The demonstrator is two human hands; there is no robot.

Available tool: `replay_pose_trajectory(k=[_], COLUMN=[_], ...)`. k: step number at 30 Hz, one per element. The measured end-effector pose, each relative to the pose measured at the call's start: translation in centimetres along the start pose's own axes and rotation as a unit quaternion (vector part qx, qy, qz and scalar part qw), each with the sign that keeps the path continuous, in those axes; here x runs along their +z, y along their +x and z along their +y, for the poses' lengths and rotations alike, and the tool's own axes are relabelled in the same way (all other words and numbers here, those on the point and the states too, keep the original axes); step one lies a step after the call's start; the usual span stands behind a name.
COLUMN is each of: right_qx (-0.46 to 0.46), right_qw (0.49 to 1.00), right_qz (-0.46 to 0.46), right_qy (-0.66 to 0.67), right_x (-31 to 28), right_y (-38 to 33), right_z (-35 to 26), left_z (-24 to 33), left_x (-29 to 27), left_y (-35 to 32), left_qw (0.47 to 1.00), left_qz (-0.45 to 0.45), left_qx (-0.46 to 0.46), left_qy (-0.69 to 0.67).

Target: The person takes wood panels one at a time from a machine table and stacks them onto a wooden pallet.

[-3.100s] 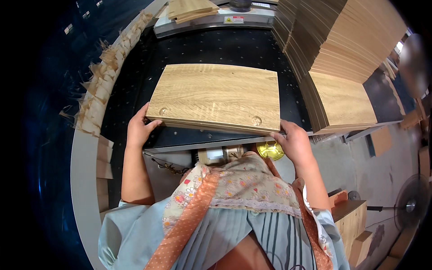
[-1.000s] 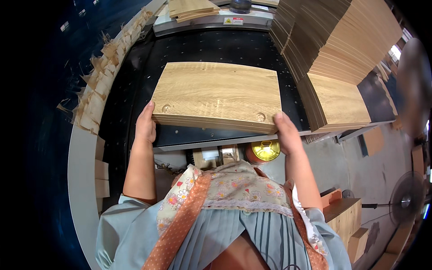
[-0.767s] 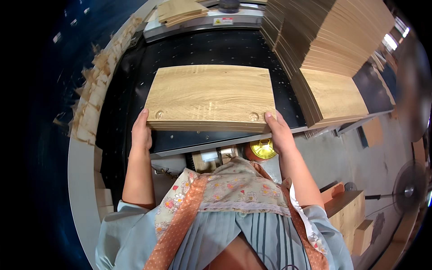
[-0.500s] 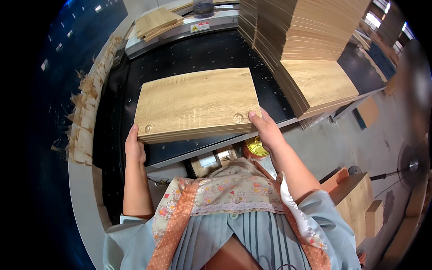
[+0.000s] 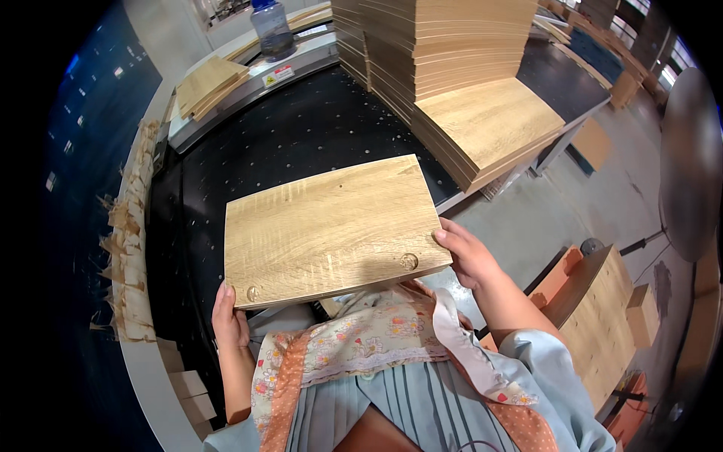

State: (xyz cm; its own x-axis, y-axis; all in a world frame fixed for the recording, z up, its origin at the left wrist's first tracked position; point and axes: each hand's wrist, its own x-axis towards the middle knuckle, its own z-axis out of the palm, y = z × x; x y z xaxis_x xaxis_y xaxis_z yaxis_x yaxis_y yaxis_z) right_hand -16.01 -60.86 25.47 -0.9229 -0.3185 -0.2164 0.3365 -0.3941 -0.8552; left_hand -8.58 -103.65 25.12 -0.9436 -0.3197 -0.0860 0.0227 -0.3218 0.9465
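A short stack of light wood-grain boards (image 5: 331, 226) is held between my two hands, close in front of my apron. Two round recesses show in the top board, near its front corners. My left hand (image 5: 230, 320) grips the front left corner, thumb up along the edge. At the right end my right hand (image 5: 468, 255) is closed on the stack, its thumb on the top board's face; its other fingers are partly hidden. The boards hang over the near part of the black table (image 5: 279, 143).
A tall pile of boards (image 5: 471, 45) stands at the table's far right, with a lower stack (image 5: 489, 117) before it. Thin panels (image 5: 211, 83) and a blue-capped jar (image 5: 273, 34) rest on the back ledge. Torn tape (image 5: 128, 256) lines the left edge; a fan (image 5: 687, 166) is at right.
My hands have brought the boards closer to my body and off the table's front edge, with the top face turned more toward me. The view has swung to the right.
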Motion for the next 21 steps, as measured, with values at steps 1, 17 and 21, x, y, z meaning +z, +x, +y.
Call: replay_pose_trajectory(k=[1, 17, 21], right_qx=[0.009, -0.051, -0.051], right_qw=[1.000, 0.997, 0.989], right_qz=[-0.001, -0.010, -0.057], right_qy=[0.028, 0.054, 0.130], right_x=[0.3, -2.4, -1.0], right_y=[0.0, 1.6, 1.0], right_z=[-0.5, 4.1, 3.6], left_z=[0.2, 2.3, 3.9], left_x=[0.3, -2.3, -1.0], left_y=[-0.1, 6.4, 4.6], left_qw=[1.000, 0.968, 0.968], left_qz=[-0.011, -0.162, -0.117], left_qx=[-0.004, -0.192, -0.216], left_qy=[0.003, 0.012, 0.046])
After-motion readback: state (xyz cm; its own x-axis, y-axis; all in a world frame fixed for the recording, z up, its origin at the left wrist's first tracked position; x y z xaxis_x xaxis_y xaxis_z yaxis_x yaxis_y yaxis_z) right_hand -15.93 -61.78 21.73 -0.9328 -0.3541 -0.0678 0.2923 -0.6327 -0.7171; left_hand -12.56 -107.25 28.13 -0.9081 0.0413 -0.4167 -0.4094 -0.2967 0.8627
